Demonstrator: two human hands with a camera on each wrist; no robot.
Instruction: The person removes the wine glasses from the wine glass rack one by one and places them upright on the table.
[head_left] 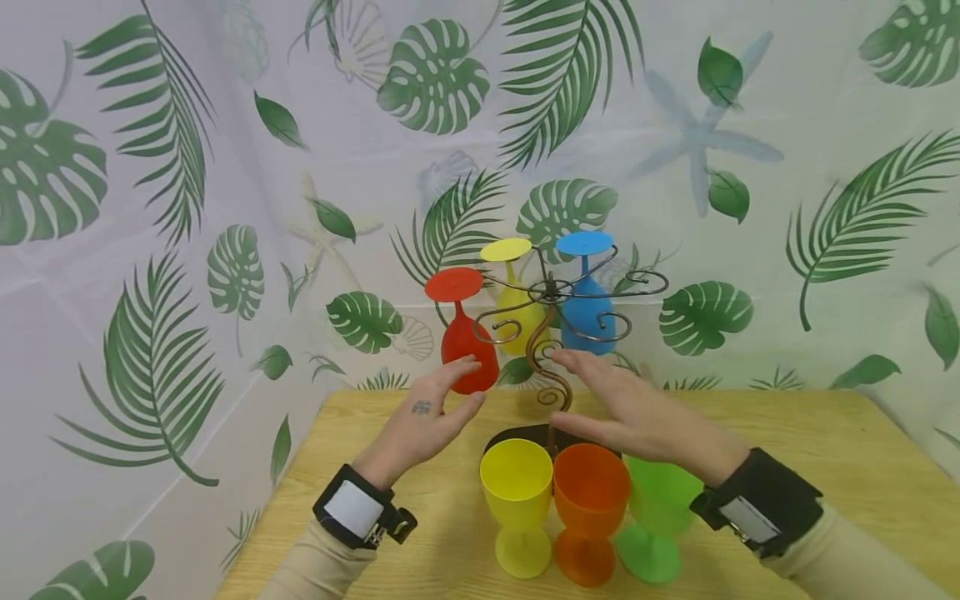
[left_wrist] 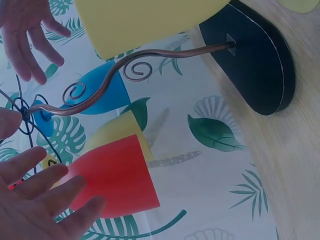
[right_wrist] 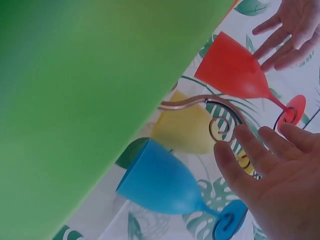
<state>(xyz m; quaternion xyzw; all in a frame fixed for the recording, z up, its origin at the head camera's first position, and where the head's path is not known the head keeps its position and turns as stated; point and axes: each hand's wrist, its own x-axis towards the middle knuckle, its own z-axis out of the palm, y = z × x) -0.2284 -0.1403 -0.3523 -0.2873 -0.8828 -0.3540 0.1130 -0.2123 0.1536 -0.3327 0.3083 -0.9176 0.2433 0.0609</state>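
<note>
Three goblets [head_left: 588, 508] nearest on wooden table [head_left: 810, 433]; leaf-print backdrop [head_left: 112, 208]; both hands' fingers straight, empty.

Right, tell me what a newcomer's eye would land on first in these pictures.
First, the curly metal rack at the back of the wooden table, with a red goblet, a yellow hanging goblet and a blue goblet hung upside down. Next, the left hand and right hand, open on either side of it. Nearest stand a yellow cup, an orange cup and a green cup.
</note>
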